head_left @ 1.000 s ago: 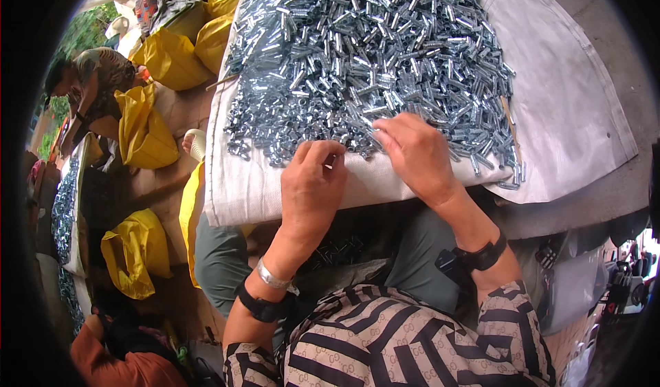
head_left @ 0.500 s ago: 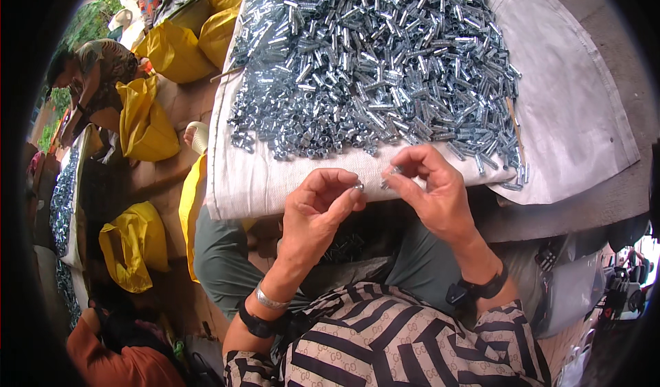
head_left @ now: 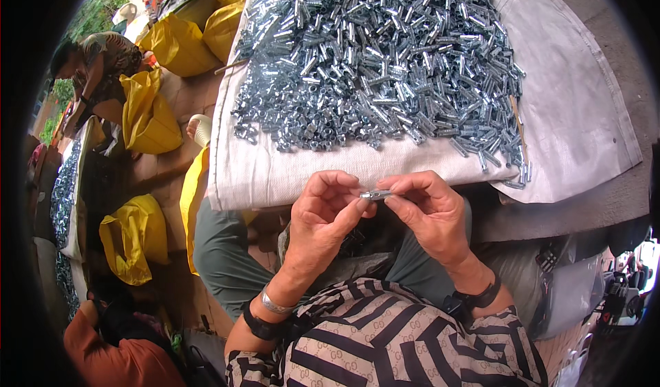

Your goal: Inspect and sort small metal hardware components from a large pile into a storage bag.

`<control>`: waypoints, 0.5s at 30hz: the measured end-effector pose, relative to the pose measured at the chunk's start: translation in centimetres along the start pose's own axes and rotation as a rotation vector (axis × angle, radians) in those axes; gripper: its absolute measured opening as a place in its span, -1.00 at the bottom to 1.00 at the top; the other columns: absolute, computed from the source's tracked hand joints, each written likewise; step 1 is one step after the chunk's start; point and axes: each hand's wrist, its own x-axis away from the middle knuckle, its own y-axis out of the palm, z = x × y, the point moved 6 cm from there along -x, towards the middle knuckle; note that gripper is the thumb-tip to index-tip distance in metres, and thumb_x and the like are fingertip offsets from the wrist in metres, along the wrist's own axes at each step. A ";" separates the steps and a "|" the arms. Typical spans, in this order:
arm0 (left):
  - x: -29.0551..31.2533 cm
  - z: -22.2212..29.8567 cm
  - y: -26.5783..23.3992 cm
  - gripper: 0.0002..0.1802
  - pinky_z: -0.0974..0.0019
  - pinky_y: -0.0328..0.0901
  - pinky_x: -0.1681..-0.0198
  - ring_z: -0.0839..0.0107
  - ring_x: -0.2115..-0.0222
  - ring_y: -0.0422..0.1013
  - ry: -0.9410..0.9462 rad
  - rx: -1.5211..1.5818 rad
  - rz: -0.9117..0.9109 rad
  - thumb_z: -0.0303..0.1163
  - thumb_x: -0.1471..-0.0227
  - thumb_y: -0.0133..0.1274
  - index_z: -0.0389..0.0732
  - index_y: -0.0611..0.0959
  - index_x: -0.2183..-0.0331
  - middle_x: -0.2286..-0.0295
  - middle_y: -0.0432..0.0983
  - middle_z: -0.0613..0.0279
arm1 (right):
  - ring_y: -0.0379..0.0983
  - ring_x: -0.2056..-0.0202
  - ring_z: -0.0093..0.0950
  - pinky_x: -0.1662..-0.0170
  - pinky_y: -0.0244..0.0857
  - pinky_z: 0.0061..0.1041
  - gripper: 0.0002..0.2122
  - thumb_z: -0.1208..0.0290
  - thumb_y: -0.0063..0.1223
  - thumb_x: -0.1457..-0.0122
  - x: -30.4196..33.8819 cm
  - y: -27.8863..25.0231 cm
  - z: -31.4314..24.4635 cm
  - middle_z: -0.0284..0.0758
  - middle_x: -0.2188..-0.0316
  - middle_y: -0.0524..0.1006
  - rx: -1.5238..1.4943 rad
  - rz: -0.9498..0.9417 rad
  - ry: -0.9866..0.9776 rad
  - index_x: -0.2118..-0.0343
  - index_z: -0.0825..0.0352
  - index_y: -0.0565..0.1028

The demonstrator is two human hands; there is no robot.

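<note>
My left hand (head_left: 320,214) pinches a short shiny metal piece (head_left: 366,196) between thumb and fingertips. A slotted metal sleeve (head_left: 381,194) is pinched in my right hand (head_left: 436,214), and its end meets the short piece, so the two lie in one line. How far one sits inside the other I cannot tell. Both hands are just off the near edge of a white woven sheet (head_left: 265,181), above my lap. On that sheet lies a wide heap of similar slotted sleeves (head_left: 412,50), with many short round metal pieces (head_left: 309,115) at its near left.
Yellow sacks (head_left: 148,115) stand on the brown floor to the left, one (head_left: 135,239) lower down. A seated person (head_left: 103,64) is at the upper left, another in an orange-brown top (head_left: 113,349) at the lower left. A thin stick (head_left: 517,126) borders the heap's right side.
My hands have come together. The sleeve and the short piece, apart before, now touch end to end. Both hands stay closed on their pieces.
</note>
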 end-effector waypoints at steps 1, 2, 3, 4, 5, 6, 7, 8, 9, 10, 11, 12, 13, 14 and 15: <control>0.0 0.0 0.0 -0.68 0.46 0.41 0.18 0.48 0.28 0.51 0.017 -0.002 0.001 -0.60 -0.10 0.12 -0.31 0.42 0.10 0.29 0.52 0.19 | 0.48 0.11 -0.58 0.00 0.37 -0.58 -0.87 0.66 0.05 -0.22 0.0 0.0 0.0 -0.22 0.12 0.55 -0.024 -0.003 0.008 0.18 0.41 0.45; 0.0 -0.1 0.0 -0.68 0.46 0.41 0.18 0.48 0.28 0.51 0.017 -0.002 0.002 -0.60 -0.10 0.12 -0.31 0.42 0.10 0.29 0.52 0.19 | 0.48 0.11 -0.58 0.00 0.37 -0.58 -0.87 0.66 0.05 -0.22 0.1 0.0 0.0 -0.22 0.12 0.55 -0.024 -0.004 0.009 0.18 0.41 0.45; 0.0 0.0 0.0 -0.67 0.46 0.41 0.17 0.49 0.27 0.50 0.045 -0.020 -0.004 -0.62 -0.09 0.12 -0.31 0.42 0.10 0.28 0.52 0.19 | 0.49 0.11 -0.57 -0.01 0.37 -0.58 -0.87 0.67 0.06 -0.21 0.2 0.0 0.1 -0.21 0.12 0.55 0.007 -0.003 0.006 0.18 0.40 0.45; 0.1 0.1 0.0 -0.67 0.46 0.41 0.16 0.49 0.26 0.50 0.073 -0.039 -0.009 -0.63 -0.09 0.12 -0.31 0.42 0.10 0.27 0.51 0.20 | 0.49 0.11 -0.56 -0.01 0.37 -0.58 -0.87 0.67 0.06 -0.21 0.2 -0.1 0.2 -0.21 0.12 0.55 0.039 -0.002 0.002 0.19 0.40 0.46; 0.1 0.1 0.0 -0.67 0.46 0.41 0.16 0.49 0.26 0.50 0.073 -0.039 -0.008 -0.63 -0.09 0.12 -0.31 0.42 0.10 0.27 0.51 0.20 | 0.49 0.11 -0.56 -0.01 0.37 -0.58 -0.87 0.67 0.06 -0.21 0.2 -0.2 0.4 -0.21 0.12 0.55 0.038 -0.003 0.004 0.19 0.40 0.46; 0.1 0.4 0.1 -0.66 0.47 0.41 0.16 0.50 0.26 0.50 0.082 -0.087 0.000 -0.64 -0.08 0.13 -0.31 0.42 0.11 0.28 0.51 0.20 | 0.49 0.11 -0.56 -0.01 0.37 -0.58 -0.87 0.67 0.06 -0.21 0.3 -0.2 0.3 -0.21 0.13 0.56 0.073 -0.011 -0.020 0.20 0.40 0.47; 0.1 0.5 0.2 -0.66 0.47 0.42 0.17 0.51 0.27 0.50 0.092 -0.135 0.008 -0.65 -0.07 0.13 -0.32 0.42 0.11 0.28 0.51 0.21 | 0.49 0.11 -0.56 0.00 0.37 -0.58 -0.88 0.67 0.07 -0.20 0.3 -0.2 0.2 -0.21 0.14 0.57 0.107 -0.019 -0.045 0.21 0.40 0.47; 0.1 0.6 0.2 -0.66 0.47 0.42 0.17 0.51 0.27 0.50 0.091 -0.135 0.008 -0.65 -0.07 0.13 -0.32 0.42 0.11 0.28 0.51 0.21 | 0.49 0.11 -0.56 0.00 0.37 -0.58 -0.88 0.67 0.07 -0.20 0.3 -0.3 0.2 -0.21 0.14 0.57 0.107 -0.018 -0.044 0.21 0.40 0.47; 0.2 0.8 0.2 -0.67 0.47 0.43 0.19 0.52 0.27 0.51 0.121 -0.203 0.008 -0.65 -0.06 0.13 -0.32 0.43 0.12 0.28 0.52 0.22 | 0.50 0.12 -0.57 -0.01 0.37 -0.59 -0.88 0.67 0.07 -0.20 0.3 -0.3 0.2 -0.22 0.16 0.58 0.116 -0.013 -0.038 0.21 0.40 0.48; 0.2 1.0 0.1 -0.68 0.47 0.44 0.21 0.53 0.28 0.51 0.151 -0.271 0.008 -0.66 -0.06 0.13 -0.32 0.44 0.13 0.28 0.52 0.23 | 0.50 0.12 -0.57 -0.01 0.36 -0.59 -0.89 0.67 0.07 -0.20 0.4 -0.3 0.3 -0.23 0.18 0.59 0.125 -0.009 -0.032 0.22 0.39 0.49; 0.1 1.2 -0.1 -0.68 0.47 0.44 0.21 0.53 0.28 0.51 0.150 -0.271 0.009 -0.66 -0.06 0.13 -0.32 0.44 0.13 0.28 0.52 0.23 | 0.50 0.12 -0.57 -0.01 0.36 -0.59 -0.89 0.67 0.07 -0.20 0.3 -0.4 0.2 -0.23 0.18 0.59 0.124 -0.009 -0.032 0.22 0.39 0.49; 0.0 1.1 -0.1 -0.68 0.47 0.45 0.23 0.53 0.29 0.51 0.075 -0.262 -0.043 -0.67 -0.04 0.14 -0.33 0.45 0.14 0.30 0.52 0.22 | 0.50 0.12 -0.58 0.00 0.37 -0.60 -0.88 0.67 0.08 -0.19 0.3 -0.5 0.2 -0.24 0.19 0.60 0.107 -0.022 -0.003 0.21 0.40 0.50; -0.2 0.9 -0.3 -0.68 0.46 0.46 0.24 0.52 0.31 0.52 0.000 -0.253 -0.096 -0.67 -0.03 0.16 -0.34 0.45 0.15 0.31 0.53 0.21 | 0.50 0.13 -0.58 0.01 0.37 -0.60 -0.87 0.66 0.09 -0.19 0.3 -0.6 0.3 -0.24 0.19 0.60 0.090 -0.034 0.025 0.21 0.40 0.51; -0.6 1.0 -0.9 -0.68 0.46 0.46 0.24 0.52 0.31 0.52 -0.002 -0.250 -0.099 -0.67 -0.03 0.16 -0.34 0.45 0.15 0.31 0.53 0.21 | 0.50 0.13 -0.58 0.01 0.37 -0.60 -0.87 0.66 0.09 -0.19 0.2 -1.1 0.4 -0.24 0.19 0.60 0.092 -0.031 0.026 0.21 0.40 0.51; -1.0 0.6 -0.5 -0.67 0.46 0.47 0.28 0.50 0.34 0.53 -0.094 -0.093 -0.256 -0.68 -0.01 0.18 -0.34 0.46 0.16 0.34 0.53 0.21 | 0.51 0.14 -0.58 0.03 0.38 -0.60 -0.86 0.66 0.11 -0.18 0.3 -1.2 1.0 -0.25 0.19 0.60 0.000 -0.098 0.102 0.20 0.40 0.52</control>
